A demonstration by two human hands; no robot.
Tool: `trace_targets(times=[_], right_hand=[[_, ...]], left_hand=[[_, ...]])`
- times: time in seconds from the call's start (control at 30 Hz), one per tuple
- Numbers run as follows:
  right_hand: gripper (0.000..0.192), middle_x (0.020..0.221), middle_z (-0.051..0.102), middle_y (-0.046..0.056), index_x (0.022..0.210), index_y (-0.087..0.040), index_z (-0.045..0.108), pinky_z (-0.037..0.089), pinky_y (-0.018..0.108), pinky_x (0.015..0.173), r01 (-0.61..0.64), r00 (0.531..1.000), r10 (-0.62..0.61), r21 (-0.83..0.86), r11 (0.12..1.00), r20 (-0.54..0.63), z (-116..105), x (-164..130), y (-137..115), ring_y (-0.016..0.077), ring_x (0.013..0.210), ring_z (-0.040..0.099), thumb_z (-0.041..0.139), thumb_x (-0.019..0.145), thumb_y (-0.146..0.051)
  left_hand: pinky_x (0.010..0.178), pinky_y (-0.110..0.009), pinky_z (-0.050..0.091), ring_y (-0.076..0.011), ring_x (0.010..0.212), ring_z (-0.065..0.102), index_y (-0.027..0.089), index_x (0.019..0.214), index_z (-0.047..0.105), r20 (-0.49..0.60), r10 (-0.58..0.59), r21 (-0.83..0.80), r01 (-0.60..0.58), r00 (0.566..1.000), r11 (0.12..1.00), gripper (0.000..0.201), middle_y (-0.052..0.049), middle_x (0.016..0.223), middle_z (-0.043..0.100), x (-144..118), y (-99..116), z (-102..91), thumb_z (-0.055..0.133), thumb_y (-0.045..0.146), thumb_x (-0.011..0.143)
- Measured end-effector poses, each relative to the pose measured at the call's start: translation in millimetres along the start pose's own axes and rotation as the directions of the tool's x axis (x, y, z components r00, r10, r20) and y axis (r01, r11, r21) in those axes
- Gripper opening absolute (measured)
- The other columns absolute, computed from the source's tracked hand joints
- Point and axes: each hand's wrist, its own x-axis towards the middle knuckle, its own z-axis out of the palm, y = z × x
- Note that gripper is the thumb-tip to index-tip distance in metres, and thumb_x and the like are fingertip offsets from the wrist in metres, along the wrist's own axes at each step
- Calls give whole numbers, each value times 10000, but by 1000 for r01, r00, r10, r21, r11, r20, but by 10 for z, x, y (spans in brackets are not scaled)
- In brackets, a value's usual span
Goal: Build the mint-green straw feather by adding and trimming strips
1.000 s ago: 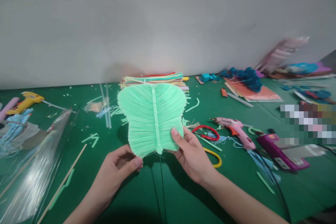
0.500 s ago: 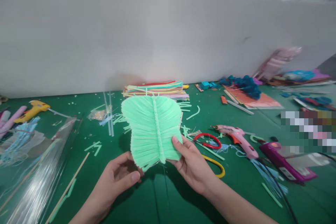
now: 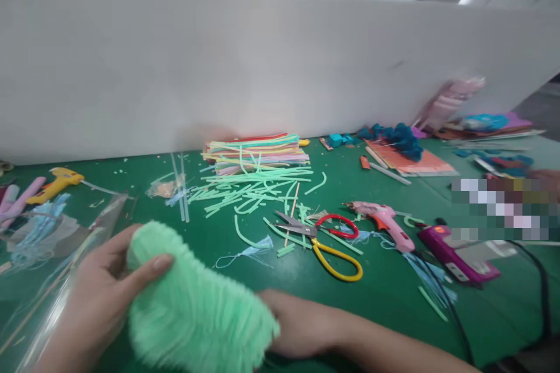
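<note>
A fuzzy mint-green pipe-cleaner piece (image 3: 192, 303), wing-like in outline, is tilted low at the front, its lower part cut off by the picture's edge. My left hand (image 3: 105, 285) grips its upper left end, thumb on the near face and fingers behind. My right hand (image 3: 293, 323) is at the piece's right edge; its fingers are hidden, so I cannot tell whether they grip it. Beyond the hands lie open scissors (image 3: 312, 233) with one red and one yellow handle, among cut green pipe-cleaner strips (image 3: 262, 183). A pale blue tassel (image 3: 258, 246) lies nearby.
A bundle of coloured pipe cleaners (image 3: 258, 148) lies against the white partition (image 3: 262, 64). On the right are a pink glue gun (image 3: 385, 221) and a purple device (image 3: 455, 253) with black cord. A yellow glue gun (image 3: 59, 183) and clear plastic wrap (image 3: 79, 285) lie left.
The green piece has moved down and left and turned, so its centre rib no longer shows. My left hand has taken hold of it. My right hand has dropped lower, uncovering the scissors.
</note>
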Motion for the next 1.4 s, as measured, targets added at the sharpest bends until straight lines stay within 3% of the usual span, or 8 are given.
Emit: trace_targets(times=[0.07,0.17,0.3,0.43,0.53,0.73,1.0,1.4], right_hand=[[174,687,667,-6,869,-182,699,456,202,565,111,960,-160,-214,970,-228,-133,-55,-40,117,601,602,688,792,-338],[172,660,647,2,877,-199,684,457,248,557,63,837,-345,-553,831,-424,-335,-143,-62,141,579,602,577,868,-333],[100,768,662,28,831,-203,707,458,257,610,10,833,-460,-822,569,-308,-413,-236,12,149,671,598,631,846,-267],[175,928,651,69,1019,-198,694,472,299,791,168,847,-528,-915,368,-57,-378,-221,113,179,881,586,565,916,-257],[227,981,639,85,1087,-197,677,455,321,811,198,816,-576,-960,197,50,-382,-135,164,184,889,546,509,949,-265],[205,905,655,71,905,-171,682,448,278,702,202,786,-597,-979,4,159,-378,-13,213,161,776,507,487,952,-216],[234,868,626,86,837,-127,625,461,276,698,172,856,-468,-975,-143,220,-355,64,128,177,798,512,439,958,-200],[245,941,674,70,898,-117,650,426,301,685,241,738,-477,-847,-473,477,-426,48,172,175,789,529,417,972,-143]], left_hand=[[565,-281,551,-246,695,700,221,975,649,67,-119,162,107,991,981,468,16,770,739,43,1,-9,744,547,653],[787,-359,550,-302,921,693,185,994,676,195,-38,471,-60,980,880,457,-30,935,739,135,-184,83,651,568,747],[1054,-557,358,-389,1316,429,131,1374,443,145,209,623,-253,967,740,625,-196,1395,494,-3,-534,279,529,487,869],[1133,-457,305,-273,1384,374,271,1363,465,529,536,468,-753,658,462,461,-68,1499,437,-373,-738,455,528,363,916],[1174,-421,228,-237,1407,342,225,1411,410,630,535,403,-826,563,394,535,-71,1478,476,-529,-822,544,561,309,905],[1186,-418,200,-227,1427,298,186,1384,465,611,585,423,-844,534,330,493,-68,1472,482,-519,-888,585,553,257,904],[1038,-600,410,-355,1417,294,283,1332,535,623,598,403,-862,504,306,474,-155,1498,408,-567,-916,562,550,139,880],[1027,-595,430,-344,1412,307,266,1292,560,599,629,396,-866,495,305,435,-157,1472,437,-559,-919,579,543,136,878]])
